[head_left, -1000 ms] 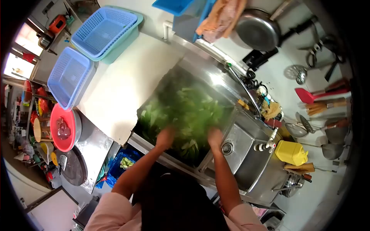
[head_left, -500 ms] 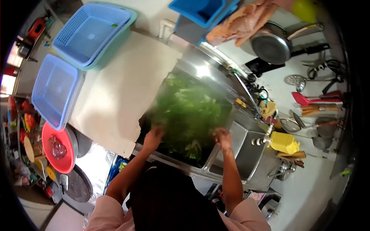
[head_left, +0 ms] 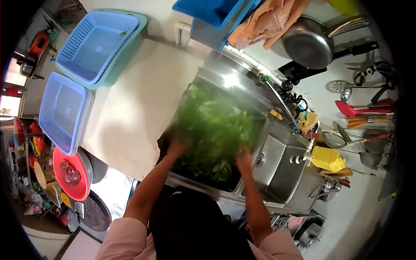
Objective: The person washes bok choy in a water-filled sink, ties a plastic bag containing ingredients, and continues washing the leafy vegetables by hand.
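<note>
Leafy greens (head_left: 214,125), blurred by motion, fill the left basin of a steel sink (head_left: 255,197). My left hand (head_left: 177,147) is at the left side of the greens, its fingers smeared and partly lost among the leaves. At the right side, near the divider between the basins, my right hand (head_left: 243,155) touches or nearly touches the leaves, and its fingers are smeared too. Whether either hand grips any leaves cannot be made out.
Right of the greens is a second basin (head_left: 277,169) with a faucet (head_left: 301,159) and a yellow jug (head_left: 327,159). A pale board (head_left: 134,104) lies left, beside blue baskets (head_left: 63,110) and a red basin (head_left: 84,186). Pans and utensils hang at the right.
Half a second ago both hands were clearer at the near edges of the greens; now they are blurred and closer to the leaves. The view has shifted slightly.
</note>
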Tool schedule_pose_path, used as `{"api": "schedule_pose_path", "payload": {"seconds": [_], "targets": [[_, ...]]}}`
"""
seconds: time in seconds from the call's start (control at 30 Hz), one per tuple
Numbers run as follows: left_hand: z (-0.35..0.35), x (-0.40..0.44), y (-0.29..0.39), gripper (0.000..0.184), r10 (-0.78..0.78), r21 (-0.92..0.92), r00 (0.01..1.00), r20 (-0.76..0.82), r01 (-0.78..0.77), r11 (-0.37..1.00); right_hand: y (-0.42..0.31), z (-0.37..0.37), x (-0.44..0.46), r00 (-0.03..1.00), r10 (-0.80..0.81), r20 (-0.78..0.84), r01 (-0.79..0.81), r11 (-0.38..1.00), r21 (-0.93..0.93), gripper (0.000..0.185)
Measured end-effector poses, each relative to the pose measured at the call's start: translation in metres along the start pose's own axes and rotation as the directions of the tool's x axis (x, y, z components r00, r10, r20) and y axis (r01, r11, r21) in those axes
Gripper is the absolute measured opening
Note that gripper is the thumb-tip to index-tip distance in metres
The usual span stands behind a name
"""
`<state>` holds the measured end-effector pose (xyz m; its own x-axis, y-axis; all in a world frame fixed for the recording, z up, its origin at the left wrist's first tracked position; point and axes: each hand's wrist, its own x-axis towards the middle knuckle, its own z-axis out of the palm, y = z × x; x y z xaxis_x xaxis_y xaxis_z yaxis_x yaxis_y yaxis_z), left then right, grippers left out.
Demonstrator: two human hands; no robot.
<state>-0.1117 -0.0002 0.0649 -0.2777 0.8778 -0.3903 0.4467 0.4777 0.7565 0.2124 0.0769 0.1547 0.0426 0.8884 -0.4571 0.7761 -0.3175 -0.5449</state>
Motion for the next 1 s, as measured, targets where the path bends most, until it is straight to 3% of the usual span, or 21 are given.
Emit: {"api": "schedule_pose_path", "payload": {"seconds": [0.03,0.07,0.17,0.2,0.27,0.33,0.47,0.53,0.63,0.7,0.77,0.8,0.83,0.9,0.97,1.0], "targets": [[0.009,0.003,-0.001,0.121,0.045,0.042,0.999,0.013,-0.046,0.998,0.010,0.037,0.005,0.980,-0.200,-0.020,0.197,0.976,-0.096,0.074],[0.017,0.008,-0.003,0.125,0.089,0.082,0.996,0.025,-0.091,0.992,0.037,0.074,0.018,0.979,-0.205,0.002,0.204,0.977,-0.059,0.087],[0.053,0.027,-0.023,0.115,-0.053,0.148,0.988,0.144,0.031,0.988,0.039,0.137,0.024,0.998,-0.054,-0.043,0.019,0.817,-0.577,0.092],[0.068,0.031,-0.037,0.110,-0.081,0.148,0.982,0.168,0.056,0.987,0.020,0.141,0.025,0.998,0.008,-0.059,-0.035,0.881,-0.471,0.086],[0.098,0.036,-0.065,0.101,-0.130,0.126,0.963,0.237,0.102,0.987,0.024,0.156,0.044,0.993,-0.002,0.116,-0.001,1.000,0.029,0.076],[0.124,0.038,-0.093,0.092,-0.163,-0.017,0.928,0.334,0.179,0.984,0.032,0.160,0.049,0.969,0.016,0.246,-0.105,0.929,0.355,0.068],[0.138,0.041,-0.123,0.076,-0.159,-0.365,0.832,0.532,0.395,0.843,0.009,0.149,0.048,0.865,0.102,0.491,-0.414,0.698,0.584,0.056],[0.133,0.039,-0.126,0.070,-0.167,-0.407,0.815,0.555,0.441,0.800,0.008,0.153,0.059,0.790,0.184,0.585,-0.591,0.485,0.645,0.056],[0.117,0.038,-0.114,0.063,-0.217,-0.415,0.842,0.494,0.448,0.792,-0.018,0.111,0.061,0.799,0.210,0.564,-0.573,0.551,0.607,0.054],[0.075,0.033,-0.049,0.062,-0.259,-0.317,0.908,0.331,0.365,0.875,-0.042,0.082,0.060,0.885,0.074,0.459,-0.372,0.705,0.603,0.049],[0.036,0.024,0.010,0.061,-0.250,-0.089,0.961,0.121,0.261,0.961,-0.056,0.060,0.062,0.928,-0.077,0.365,-0.153,0.815,0.560,0.046],[0.010,0.019,0.050,0.066,-0.263,-0.140,0.954,0.141,0.282,0.949,-0.048,0.055,0.074,0.938,-0.098,0.334,-0.031,0.933,0.359,0.049],[0.011,0.021,0.057,0.069,-0.209,-0.244,0.977,0.038,0.211,0.946,-0.050,0.042,0.083,0.944,-0.183,0.274,0.135,0.973,0.187,0.051],[0.014,0.028,0.062,0.075,-0.129,-0.423,0.974,-0.184,0.040,0.905,-0.069,0.012,0.100,0.904,-0.375,0.207,0.414,0.889,-0.198,0.056],[-0.010,0.028,0.088,0.092,-0.146,-0.280,0.974,-0.171,0.094,0.955,-0.099,-0.013,0.110,0.959,-0.254,0.128,0.283,0.881,-0.378,0.067],[-0.018,0.029,0.100,0.095,-0.188,-0.245,0.971,-0.145,0.149,0.958,-0.088,-0.012,0.130,0.938,-0.334,0.094,0.343,0.850,-0.400,0.072]]}}
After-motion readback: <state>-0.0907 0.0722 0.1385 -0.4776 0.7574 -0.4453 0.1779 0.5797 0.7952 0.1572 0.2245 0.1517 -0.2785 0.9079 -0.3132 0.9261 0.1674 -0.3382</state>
